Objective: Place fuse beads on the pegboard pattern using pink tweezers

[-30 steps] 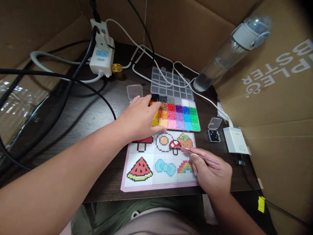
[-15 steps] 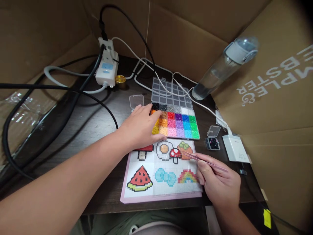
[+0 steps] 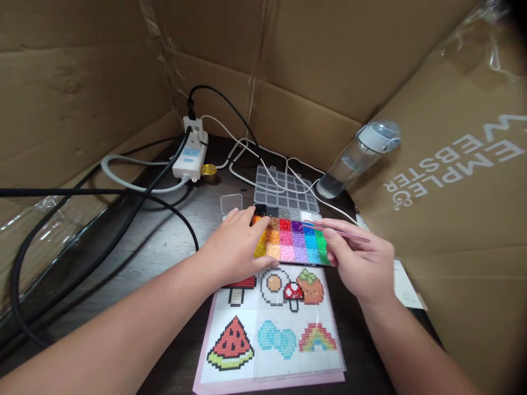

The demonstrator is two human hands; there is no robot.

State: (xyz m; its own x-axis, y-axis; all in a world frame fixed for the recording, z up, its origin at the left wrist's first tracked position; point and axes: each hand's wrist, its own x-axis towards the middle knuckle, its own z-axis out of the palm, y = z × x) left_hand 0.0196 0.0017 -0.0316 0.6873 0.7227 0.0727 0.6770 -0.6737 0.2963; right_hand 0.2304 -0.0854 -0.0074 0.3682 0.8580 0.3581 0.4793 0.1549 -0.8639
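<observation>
My left hand (image 3: pixel 239 241) rests with its fingers apart on the left edge of the bead box (image 3: pixel 285 240), whose compartments hold beads sorted by colour. In my right hand (image 3: pixel 362 258) are pink tweezers (image 3: pixel 346 233), their tips over the purple and blue compartments. Below the box lies a pattern sheet (image 3: pixel 220 367) with pictures of a watermelon, an egg and others. A clear pegboard (image 3: pixel 284 365) covers its right part, and a small red, white and black mushroom of beads (image 3: pixel 293 292) stands on it. Whether the tips hold a bead is too small to tell.
Behind the box are its open lid (image 3: pixel 284 189), loose cables and a tilted water bottle (image 3: pixel 354 159). A power strip (image 3: pixel 190 156) and a small gold cup (image 3: pixel 208 173) stand at the back left. Cardboard walls surround the table. A white charger (image 3: pixel 405 288) is partly behind my right arm.
My right hand has moved the tweezers from the bead mushroom up to the bead box. My left hand stays at the box. The camera view has tilted upward.
</observation>
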